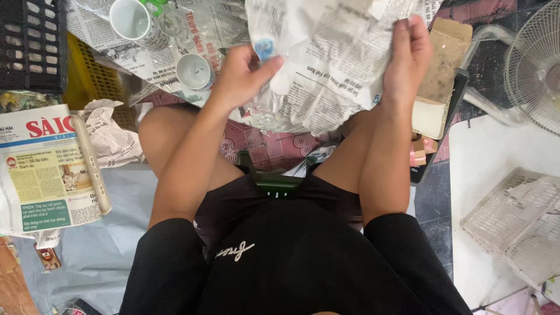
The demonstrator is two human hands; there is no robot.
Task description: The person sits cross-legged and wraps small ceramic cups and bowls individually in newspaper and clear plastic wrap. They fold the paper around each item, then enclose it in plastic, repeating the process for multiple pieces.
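While the person sits with knees apart over a patterned floor, both hands are raised in front of the body on a crumpled sheet of newspaper (335, 58). The left hand (242, 73) pinches the sheet's left edge between thumb and fingers, just below a small blue patch (265, 48) that shows through the paper. The right hand (408, 55) grips the sheet's right edge, fingers closed along the paper and pointing up. The sheet bulges between the hands, as though wrapped round something; what is inside cannot be told.

Beyond the left hand, two white cups (194, 71) stand mouth-up on spread newspaper, one near the hand and one farther off at the top edge (131, 18). A black crate (32, 44) sits in the top left corner. Left of the person's knee lies a stack of papers (44, 169), with a crumpled ball of paper (111, 137) just beside it. To the right of the right hand lies a piece of cardboard (443, 58). A white fan (536, 64) stands at the far right, and a white plastic basket (516, 224) lies below it on a white surface.
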